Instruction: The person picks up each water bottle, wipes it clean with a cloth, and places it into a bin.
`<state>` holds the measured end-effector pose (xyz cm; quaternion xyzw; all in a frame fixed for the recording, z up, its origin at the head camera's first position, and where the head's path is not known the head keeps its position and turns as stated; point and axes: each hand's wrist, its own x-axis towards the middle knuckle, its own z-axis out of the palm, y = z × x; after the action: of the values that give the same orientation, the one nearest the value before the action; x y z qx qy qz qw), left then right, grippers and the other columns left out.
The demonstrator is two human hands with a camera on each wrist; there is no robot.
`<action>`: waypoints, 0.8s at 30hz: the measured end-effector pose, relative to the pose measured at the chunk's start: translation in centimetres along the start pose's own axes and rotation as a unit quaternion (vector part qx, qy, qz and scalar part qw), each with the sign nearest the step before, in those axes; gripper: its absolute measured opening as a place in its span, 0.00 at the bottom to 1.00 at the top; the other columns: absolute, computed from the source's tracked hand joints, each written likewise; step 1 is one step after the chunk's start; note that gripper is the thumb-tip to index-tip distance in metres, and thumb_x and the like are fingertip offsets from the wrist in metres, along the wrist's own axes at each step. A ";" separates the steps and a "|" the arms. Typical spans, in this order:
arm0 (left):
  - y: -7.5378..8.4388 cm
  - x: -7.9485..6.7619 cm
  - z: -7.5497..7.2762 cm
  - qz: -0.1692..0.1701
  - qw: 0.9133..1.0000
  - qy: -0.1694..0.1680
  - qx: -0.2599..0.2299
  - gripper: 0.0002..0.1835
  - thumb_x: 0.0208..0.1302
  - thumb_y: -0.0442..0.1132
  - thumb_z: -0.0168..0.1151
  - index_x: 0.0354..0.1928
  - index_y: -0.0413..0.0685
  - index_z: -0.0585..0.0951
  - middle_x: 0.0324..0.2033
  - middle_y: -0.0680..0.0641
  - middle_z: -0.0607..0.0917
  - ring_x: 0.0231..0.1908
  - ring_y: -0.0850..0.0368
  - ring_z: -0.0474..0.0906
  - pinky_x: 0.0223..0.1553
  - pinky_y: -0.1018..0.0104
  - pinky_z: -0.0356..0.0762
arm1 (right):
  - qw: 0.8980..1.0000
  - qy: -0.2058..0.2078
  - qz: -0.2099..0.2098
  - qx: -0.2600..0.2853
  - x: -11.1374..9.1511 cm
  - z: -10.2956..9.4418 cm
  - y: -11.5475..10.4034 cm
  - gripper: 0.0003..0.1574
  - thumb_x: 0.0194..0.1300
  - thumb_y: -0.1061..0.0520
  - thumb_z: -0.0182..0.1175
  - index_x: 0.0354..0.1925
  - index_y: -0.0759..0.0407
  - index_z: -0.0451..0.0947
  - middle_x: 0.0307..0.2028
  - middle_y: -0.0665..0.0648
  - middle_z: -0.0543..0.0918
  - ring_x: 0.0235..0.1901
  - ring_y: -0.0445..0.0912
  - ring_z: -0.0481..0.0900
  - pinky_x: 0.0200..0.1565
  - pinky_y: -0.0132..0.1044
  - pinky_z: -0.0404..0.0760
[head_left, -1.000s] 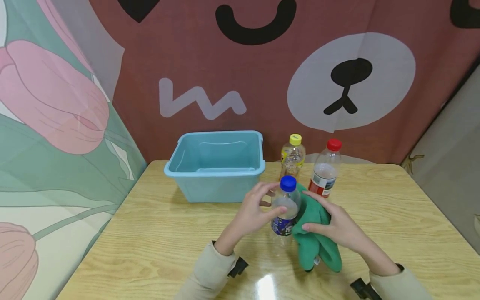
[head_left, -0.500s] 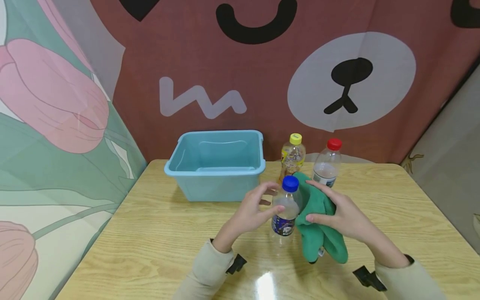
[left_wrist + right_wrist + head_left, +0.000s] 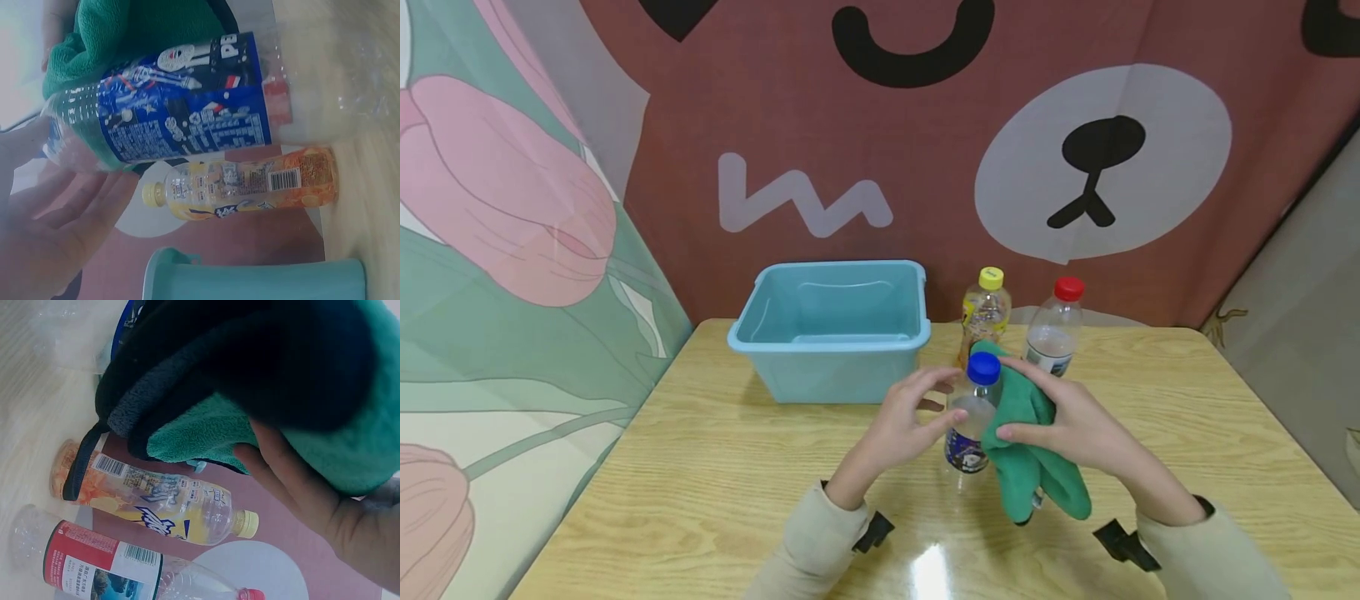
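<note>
Head view: bright, even light, detail mostly crisp. Hard white glare on near part of tabletop (image 3: 700, 483); soft shadow beside blue bin (image 3: 838, 375). Left wrist: hazy, low contrast, upper-left corner washed out; small highlights on blue-labelled bottle (image 3: 187, 106). Right wrist: green cloth (image 3: 200, 428) darkly shaded, blurred at upper right; yellow-capped bottle (image 3: 162, 503) clearer.

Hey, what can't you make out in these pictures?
Head view: lower part of the red-capped bottle, behind the green cloth and right hand.
Head view: fine label print on the blue-capped bottle, too small.
Left wrist view: most of the bin, cut by the bottom edge.
Right wrist view: much of the blue-capped bottle, behind the green cloth and past the top edge.
</note>
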<state>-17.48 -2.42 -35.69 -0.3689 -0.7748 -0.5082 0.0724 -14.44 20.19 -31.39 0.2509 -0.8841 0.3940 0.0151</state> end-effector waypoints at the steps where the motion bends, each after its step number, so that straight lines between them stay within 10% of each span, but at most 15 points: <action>1: 0.0 0.0 0.1 0.003 1.000 0.004 -0.004 0.23 0.59 0.34 0.61 0.57 0.37 0.71 0.49 0.40 0.76 0.47 0.48 0.74 0.41 0.69 0.78 | 1.000 -0.001 0.002 -0.002 0.0 0.0 0.0 0.47 0.53 0.52 0.67 0.66 0.60 0.57 0.49 0.67 0.75 0.41 0.51 0.76 0.38 0.44 0.76; 24: 0.8 -0.2 1.3 -0.007 0.998 0.065 -0.011 0.23 0.58 0.35 0.61 0.55 0.32 0.71 0.47 0.37 0.77 0.46 0.45 0.74 0.38 0.70 0.79 | 1.000 -0.019 0.001 0.009 0.6 0.7 0.4 0.49 0.53 0.51 0.66 0.66 0.65 0.54 0.61 0.70 0.62 0.54 0.64 0.68 0.48 0.62 0.69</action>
<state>-16.48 -1.28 -35.88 -0.3302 -0.7654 -0.5403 0.1150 -14.97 19.63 -32.01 0.2579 -0.8810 0.3967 -0.0046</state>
